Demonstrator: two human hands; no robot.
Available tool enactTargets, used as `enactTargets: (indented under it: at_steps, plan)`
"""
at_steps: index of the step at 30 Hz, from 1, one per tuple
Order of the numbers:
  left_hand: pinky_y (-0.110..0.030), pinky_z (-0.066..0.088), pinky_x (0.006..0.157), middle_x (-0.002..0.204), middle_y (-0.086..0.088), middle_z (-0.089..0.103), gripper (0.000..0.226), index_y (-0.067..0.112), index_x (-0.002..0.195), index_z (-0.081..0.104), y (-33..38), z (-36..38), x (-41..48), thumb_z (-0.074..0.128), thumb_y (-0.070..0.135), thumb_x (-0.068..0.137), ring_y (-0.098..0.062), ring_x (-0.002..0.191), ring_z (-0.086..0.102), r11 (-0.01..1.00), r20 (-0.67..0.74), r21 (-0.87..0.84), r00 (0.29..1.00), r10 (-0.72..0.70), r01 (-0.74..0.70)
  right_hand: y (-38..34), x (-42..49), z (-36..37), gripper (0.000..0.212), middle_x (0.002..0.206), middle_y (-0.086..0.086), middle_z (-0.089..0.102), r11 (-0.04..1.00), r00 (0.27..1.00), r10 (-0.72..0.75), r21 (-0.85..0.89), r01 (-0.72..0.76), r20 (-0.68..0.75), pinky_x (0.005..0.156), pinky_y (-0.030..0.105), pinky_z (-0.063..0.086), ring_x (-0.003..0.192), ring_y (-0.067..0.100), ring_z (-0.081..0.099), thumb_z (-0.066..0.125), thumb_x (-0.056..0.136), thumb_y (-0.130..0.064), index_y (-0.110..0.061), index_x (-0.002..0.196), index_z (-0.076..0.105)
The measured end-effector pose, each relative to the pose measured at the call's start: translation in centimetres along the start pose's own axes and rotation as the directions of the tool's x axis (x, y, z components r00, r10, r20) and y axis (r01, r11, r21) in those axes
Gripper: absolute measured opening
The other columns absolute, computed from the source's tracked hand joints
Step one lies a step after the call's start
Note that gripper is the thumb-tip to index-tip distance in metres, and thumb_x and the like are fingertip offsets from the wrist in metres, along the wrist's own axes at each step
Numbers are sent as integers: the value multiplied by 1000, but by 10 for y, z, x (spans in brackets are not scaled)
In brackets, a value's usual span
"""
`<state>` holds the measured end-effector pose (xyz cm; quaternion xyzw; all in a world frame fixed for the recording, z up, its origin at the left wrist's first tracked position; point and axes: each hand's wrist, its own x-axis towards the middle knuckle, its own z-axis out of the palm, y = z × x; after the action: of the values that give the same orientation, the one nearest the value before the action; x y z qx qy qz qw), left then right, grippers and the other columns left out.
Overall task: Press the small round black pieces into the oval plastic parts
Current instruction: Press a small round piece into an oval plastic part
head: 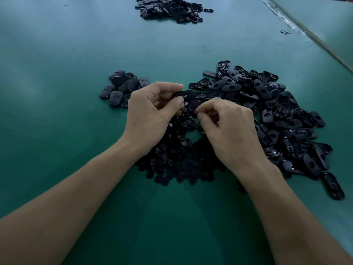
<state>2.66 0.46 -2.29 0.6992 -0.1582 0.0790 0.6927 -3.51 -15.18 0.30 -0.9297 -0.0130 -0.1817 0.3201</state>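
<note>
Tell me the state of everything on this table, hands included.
Left hand, grips one oval part.
Right hand, fingers curled; contents hidden.
Round pieces, loose heap under both hands.
Oval parts pile, loose heap, right.
Small oval group, lying apart, left.
Far pile, heaped.

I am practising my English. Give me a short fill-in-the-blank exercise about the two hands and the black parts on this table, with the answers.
1. The left hand holds one plastic part of ___ shape.
2. The largest pile of oval parts lies to the ___ of the right hand.
3. The table is ___ in colour.
Answers: oval; right; green.
</note>
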Motion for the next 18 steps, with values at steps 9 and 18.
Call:
enactTargets:
  at_steps: [9, 18]
  plan:
    - [-37, 61, 78, 83, 7, 76, 18, 22, 98, 73, 0, -1, 0, 72, 9, 85, -14, 77, 73, 999, -8, -9, 999, -31, 31, -3, 0, -2, 17, 95, -6, 66, 997, 1000, 3, 72, -3, -3, 76, 8, 44, 88, 6, 60, 52, 103, -12, -16, 106, 69]
    - [-44, 62, 83, 85, 8, 76, 19, 28, 95, 74, 0, -2, -1, 73, 13, 84, -16, 78, 74, 999, 1, 43, 1000, -20, 20, -5, 0, -2, 22, 97, -4, 71, 996, 993, -33, 78, 42, -110, 82, 6, 44, 87, 4, 63, 60, 100, -13, -14, 118, 72]
